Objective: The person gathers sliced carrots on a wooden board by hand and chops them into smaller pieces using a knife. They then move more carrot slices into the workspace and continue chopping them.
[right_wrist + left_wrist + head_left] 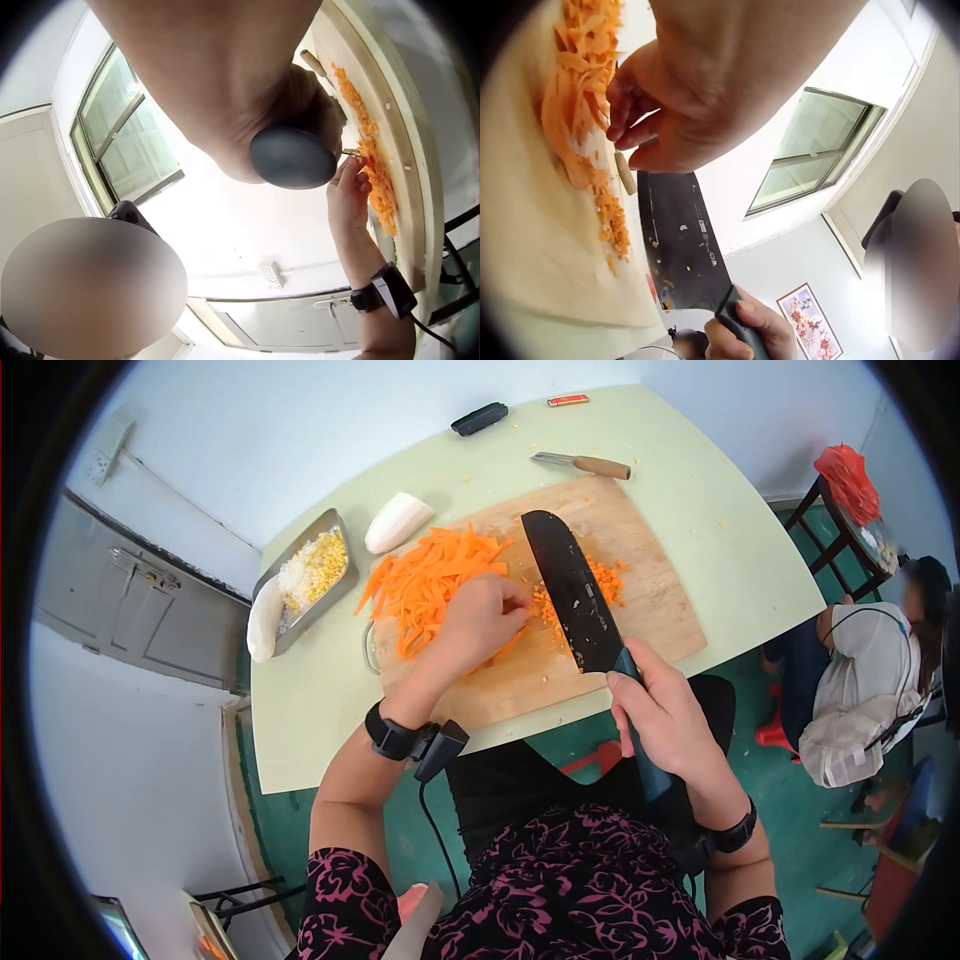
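Observation:
The right hand [660,710] grips the dark handle of a wide black knife [572,590]; its blade hangs over finely chopped carrot [607,582] on a wooden board [640,550]. Bits of food cling to the blade in the left wrist view. Bent fingers of the left hand [483,622] pinch at the edge of the sliced carrot strips [430,575], just left of the blade. In the left wrist view, a strip [594,109] meets the left hand's [682,105] fingertips. The handle's rounded end [292,159] hides much of the right hand in the right wrist view.
A peeled white piece [398,522] lies behind the strips. Further left, a metal tray [345,575] holds yellow and white bits, with another white piece [264,622] on its edge. A wooden-handled tool [600,467], a black object [480,419] and a red lighter-like item [568,401] lie at the back.

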A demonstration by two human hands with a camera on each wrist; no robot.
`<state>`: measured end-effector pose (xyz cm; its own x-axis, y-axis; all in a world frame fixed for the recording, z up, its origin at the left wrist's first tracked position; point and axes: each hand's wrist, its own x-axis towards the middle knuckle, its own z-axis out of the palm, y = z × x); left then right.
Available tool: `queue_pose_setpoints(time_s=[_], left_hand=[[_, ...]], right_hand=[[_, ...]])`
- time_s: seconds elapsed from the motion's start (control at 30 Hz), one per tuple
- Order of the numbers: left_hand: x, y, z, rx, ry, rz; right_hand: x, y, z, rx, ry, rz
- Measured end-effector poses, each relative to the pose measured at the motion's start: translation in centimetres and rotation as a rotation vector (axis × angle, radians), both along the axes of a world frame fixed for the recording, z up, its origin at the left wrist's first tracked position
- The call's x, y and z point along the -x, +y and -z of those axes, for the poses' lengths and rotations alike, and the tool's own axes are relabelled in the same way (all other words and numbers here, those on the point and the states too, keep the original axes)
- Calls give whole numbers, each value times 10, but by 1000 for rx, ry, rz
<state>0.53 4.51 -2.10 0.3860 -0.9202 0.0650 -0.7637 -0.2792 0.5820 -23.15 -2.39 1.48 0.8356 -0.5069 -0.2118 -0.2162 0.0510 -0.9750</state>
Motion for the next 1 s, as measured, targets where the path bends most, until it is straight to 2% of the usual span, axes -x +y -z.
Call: queue_pose_setpoints(time_s=[0.2,0.3,0.5,0.6,0.7,0.9,1.0], left_hand=[[5,7,-15,136,-181,54],[2,17,4,218,-411,196],[16,32,5,238,-352,202],[19,37,3,269,-291,81],[18,39,-1,248,-262,25],[16,31,4,182,-306,89],[19,26,3,153,-317,74]], right_hand=[[4,-3,9,-35,21,1],[2,-4,12,-12,41,4],[-2,-5,16,140,51,-61],[-3,-1,3,150,109,-79],[-3,5,14,562,61,-97],[-2,12,-8,618,171,-167],[-4,9,-4,620,160,-128]])
